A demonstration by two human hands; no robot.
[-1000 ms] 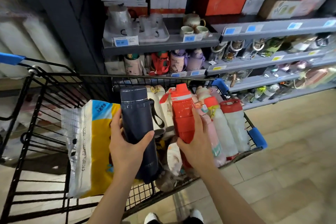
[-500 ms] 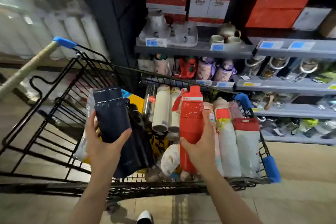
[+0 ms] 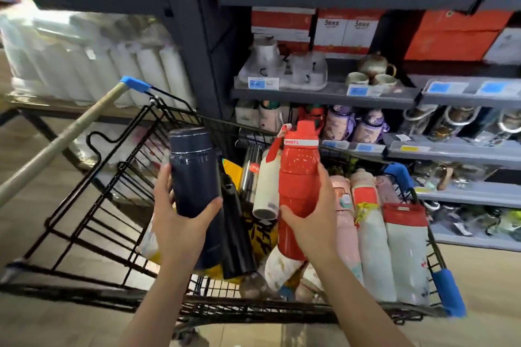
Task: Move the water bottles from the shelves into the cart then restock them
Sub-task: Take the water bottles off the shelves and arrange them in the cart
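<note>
Grey store shelves [image 3: 324, 94] fill the background behind a black wire cart [image 3: 93, 205]. I count two bottles in hand, both upright above the cart: left hand [image 3: 180, 222] wraps one navy bottle [image 3: 194, 175], right hand [image 3: 315, 220] wraps one red bottle [image 3: 298, 186]. Roughly seven more bottles lie in the cart, and four stand on the shelf behind.

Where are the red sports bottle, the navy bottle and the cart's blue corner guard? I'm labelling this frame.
red sports bottle [image 3: 298, 172]: head view, on its upper body below the white band.
navy bottle [image 3: 194, 175]: head view, mid body.
cart's blue corner guard [image 3: 448, 293]: head view, near right corner, mid sleeve.
</note>
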